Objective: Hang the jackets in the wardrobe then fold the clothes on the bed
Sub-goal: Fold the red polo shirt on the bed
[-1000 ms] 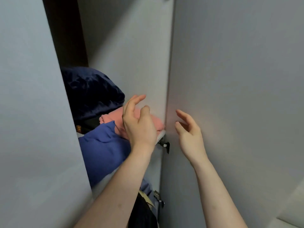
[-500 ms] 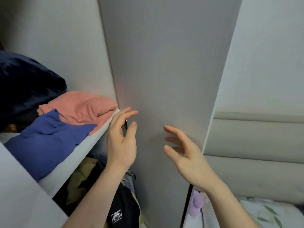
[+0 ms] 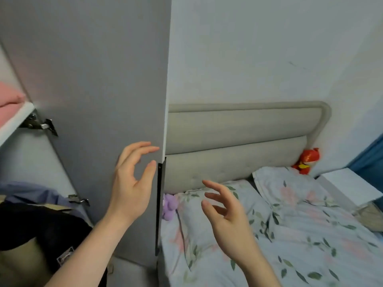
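An open grey wardrobe door (image 3: 93, 79) fills the left half of the view. My left hand (image 3: 132, 183) is open in front of the door, fingertips close to its right edge and black handle strip (image 3: 160, 204). My right hand (image 3: 226, 212) hovers open over the bed (image 3: 290, 235), holding nothing. Inside the wardrobe at lower left hang a black jacket (image 3: 41, 230) and a bluish garment (image 3: 35, 193). A folded pink cloth (image 3: 8, 100) lies on the white shelf (image 3: 14, 121) at the left edge.
The bed has floral bedding, pillows and a padded beige headboard (image 3: 238, 137). A purple soft toy (image 3: 170, 206) lies by the door edge, and a red toy (image 3: 308, 160) sits in the far corner. A white nightstand (image 3: 356, 189) stands at right.
The view has swung right from the wardrobe shelf toward the bed. Both hands came away from the shelf and now sit lower, by the door edge and over the bedding.
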Tool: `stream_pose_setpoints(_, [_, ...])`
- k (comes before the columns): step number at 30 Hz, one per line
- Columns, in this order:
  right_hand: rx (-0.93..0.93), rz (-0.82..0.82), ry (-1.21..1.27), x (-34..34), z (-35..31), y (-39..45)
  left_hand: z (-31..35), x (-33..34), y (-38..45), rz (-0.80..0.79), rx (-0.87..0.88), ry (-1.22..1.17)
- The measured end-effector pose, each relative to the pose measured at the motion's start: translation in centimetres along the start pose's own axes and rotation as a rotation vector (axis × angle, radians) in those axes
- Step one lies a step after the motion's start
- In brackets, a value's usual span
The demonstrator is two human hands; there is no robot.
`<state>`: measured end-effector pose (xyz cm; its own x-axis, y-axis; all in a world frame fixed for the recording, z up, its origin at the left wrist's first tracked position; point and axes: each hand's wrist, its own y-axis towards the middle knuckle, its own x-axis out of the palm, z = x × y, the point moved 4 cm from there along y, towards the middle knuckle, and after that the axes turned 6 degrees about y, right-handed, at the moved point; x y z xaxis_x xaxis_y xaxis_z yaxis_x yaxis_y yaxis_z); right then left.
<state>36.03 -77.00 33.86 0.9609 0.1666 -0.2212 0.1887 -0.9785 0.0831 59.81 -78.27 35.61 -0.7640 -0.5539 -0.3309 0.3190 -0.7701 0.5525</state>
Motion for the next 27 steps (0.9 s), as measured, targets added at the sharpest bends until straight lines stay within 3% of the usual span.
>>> stream_pose_setpoints(7, [0.19, 0.298, -0.07, -10.2, 3.6, -12.8, 4.5, 9.3, -10.5, -0.583, 0.139, -0.015])
stream_pose_setpoints(12, [0.281, 0.488, -0.084, -16.6, 4.7, -23.6, 10.2, 14.4, -18.8, -0.913, 0.244, -0.024])
stream_pose_setpoints(16, [0.323, 0.63, -0.1, -21.8, 5.0, -33.9, 16.1, 17.8, -26.6, -1.086, 0.355, -0.029])
stream_pose_setpoints(22, [0.378, 0.773, -0.102, -28.2, 6.3, -49.5, 26.2, 19.9, -38.8, -1.17, 0.433, -0.091])
stream_pose_setpoints(27, [0.423, 0.938, -0.096, -31.2, 6.3, -62.0, 34.1, 21.4, -48.3, -1.356, 0.599, -0.123])
